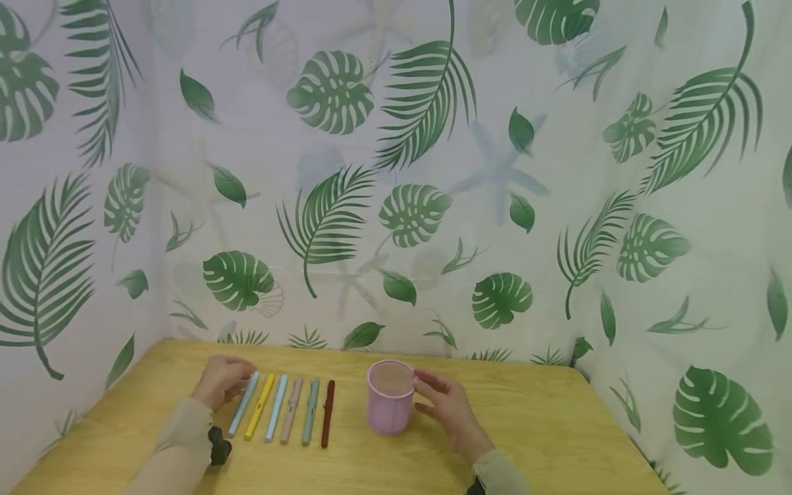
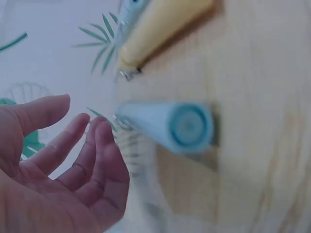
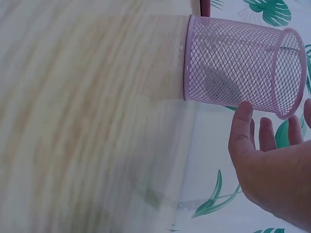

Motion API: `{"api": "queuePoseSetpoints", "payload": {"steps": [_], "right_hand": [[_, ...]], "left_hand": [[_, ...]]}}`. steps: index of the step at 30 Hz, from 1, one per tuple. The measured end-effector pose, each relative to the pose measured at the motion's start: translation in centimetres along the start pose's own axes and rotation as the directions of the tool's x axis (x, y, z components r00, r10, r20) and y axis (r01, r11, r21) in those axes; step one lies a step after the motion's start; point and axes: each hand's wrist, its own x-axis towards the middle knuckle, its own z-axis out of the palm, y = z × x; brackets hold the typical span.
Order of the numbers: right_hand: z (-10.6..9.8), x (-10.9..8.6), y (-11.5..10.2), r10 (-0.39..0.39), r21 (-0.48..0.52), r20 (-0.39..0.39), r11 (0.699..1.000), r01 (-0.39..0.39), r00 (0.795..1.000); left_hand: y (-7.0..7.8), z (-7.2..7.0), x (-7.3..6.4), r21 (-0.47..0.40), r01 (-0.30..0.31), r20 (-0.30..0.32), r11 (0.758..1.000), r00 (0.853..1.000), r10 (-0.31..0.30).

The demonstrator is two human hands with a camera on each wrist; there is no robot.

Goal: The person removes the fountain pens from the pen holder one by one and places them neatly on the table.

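Observation:
A pink mesh pen cup (image 1: 390,414) stands upright on the table. My right hand (image 1: 450,411) is at its right side, fingers loosely bent; in the right wrist view a fingertip (image 3: 244,108) meets or nearly meets the mesh wall (image 3: 233,68), and contact is hard to tell. At the left end of a row of pens lies a blue pen (image 1: 244,404), its round end facing the camera in the left wrist view. Near its far end hovers my left hand (image 1: 224,379), with relaxed fingers (image 2: 109,165) and nothing between them and the thumb.
Right of the blue pen lie a yellow pen (image 1: 259,407), a light blue pen (image 1: 276,408), a pink pen (image 1: 291,410), a green pen (image 1: 311,412) and a dark red pen (image 1: 328,414). Leaf-patterned curtains (image 1: 371,206) enclose the wooden table (image 1: 557,426) behind and at both sides.

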Motion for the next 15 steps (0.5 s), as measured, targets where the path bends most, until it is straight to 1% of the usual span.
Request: {"api": "queuePoseSetpoints", "payload": {"steps": [3,6,7,9,12,15], "right_hand": [[-0.3,0.2,0.0,-0.015,-0.014,-0.030,1.000,0.014,0.999],[-0.6,0.4,0.0,-0.027,-0.029,-0.040,0.999,0.026,0.999],[-0.7,0.4,0.0,-0.032,-0.037,-0.041,0.999,0.030,0.999],[-0.9,0.4,-0.1,-0.035,-0.059,-0.046,0.998,0.032,0.998],[-1.4,0.3,-0.1,-0.038,-0.115,-0.048,0.993,0.033,0.998],[-2.0,0.2,-0.1,-0.060,-0.230,-0.053,0.972,0.046,0.997]], "left_hand": [[0.6,0.7,-0.6,0.065,-0.097,0.006,0.993,0.995,0.097],[1.2,1.6,-1.0,0.125,-0.162,-0.002,0.979,0.987,0.163],[1.4,1.9,-1.2,0.143,-0.177,-0.002,0.974,0.984,0.179],[1.7,2.5,-1.5,0.157,-0.189,0.000,0.969,0.981,0.192],[2.1,3.3,-2.0,0.197,-0.217,-0.001,0.956,0.975,0.222],[2.3,4.1,-2.7,0.220,-0.250,0.019,0.943,0.968,0.252]]}}
